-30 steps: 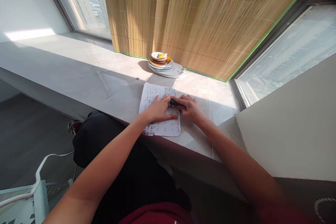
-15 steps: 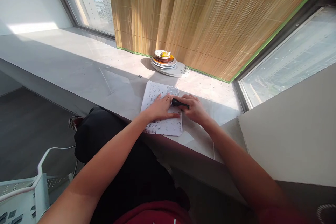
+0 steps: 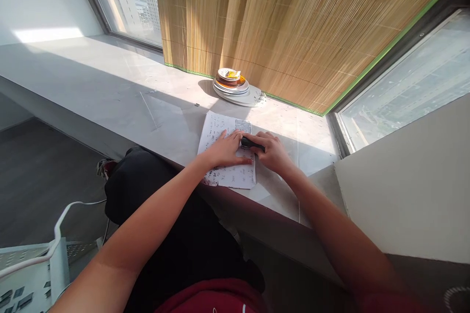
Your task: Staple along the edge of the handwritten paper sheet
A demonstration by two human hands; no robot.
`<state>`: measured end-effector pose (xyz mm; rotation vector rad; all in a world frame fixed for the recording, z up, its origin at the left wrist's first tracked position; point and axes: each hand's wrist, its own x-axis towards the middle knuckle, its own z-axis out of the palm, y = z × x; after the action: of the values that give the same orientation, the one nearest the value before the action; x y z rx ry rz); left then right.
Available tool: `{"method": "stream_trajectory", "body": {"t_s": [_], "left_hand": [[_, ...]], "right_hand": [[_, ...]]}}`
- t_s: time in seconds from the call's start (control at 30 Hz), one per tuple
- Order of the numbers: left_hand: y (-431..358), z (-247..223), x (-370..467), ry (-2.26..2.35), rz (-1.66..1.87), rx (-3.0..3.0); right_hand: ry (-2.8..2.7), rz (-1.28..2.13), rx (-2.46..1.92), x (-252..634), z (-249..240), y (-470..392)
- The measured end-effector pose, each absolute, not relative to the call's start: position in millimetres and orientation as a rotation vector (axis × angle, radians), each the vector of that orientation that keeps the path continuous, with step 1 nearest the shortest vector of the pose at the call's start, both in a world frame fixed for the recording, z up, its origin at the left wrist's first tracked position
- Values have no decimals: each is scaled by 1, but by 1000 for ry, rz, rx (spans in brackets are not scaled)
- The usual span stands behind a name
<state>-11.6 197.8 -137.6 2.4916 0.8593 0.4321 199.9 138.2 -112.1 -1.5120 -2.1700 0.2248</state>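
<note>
A sheet of paper [image 3: 227, 176] with handwriting and a printed block near its top lies on the stone ledge, close to the front edge. My left hand [image 3: 227, 149] rests on it, fingers spread and thumb pointing right. At the right side of the sheet, my right hand [image 3: 270, 150] is closed around a small black object [image 3: 252, 143], whose left end meets the fingertips of my left hand. What that object is cannot be made out clearly.
Beyond the paper, stacked plates [image 3: 230, 89] with a yellow packet [image 3: 232, 74] on top stand before a bamboo blind [image 3: 271, 29]. A wall [image 3: 411, 176] rises at the right. A white metal frame [image 3: 60, 264] stands at lower left.
</note>
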Motion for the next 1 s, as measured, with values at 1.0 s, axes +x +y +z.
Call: {"method": "stream_trajectory", "body": {"t_s": [1.0], "left_hand": [[218,-122,-40,622,762,1873]], "right_hand": [[-1607,-10,-1925,250,-100,137]]}}
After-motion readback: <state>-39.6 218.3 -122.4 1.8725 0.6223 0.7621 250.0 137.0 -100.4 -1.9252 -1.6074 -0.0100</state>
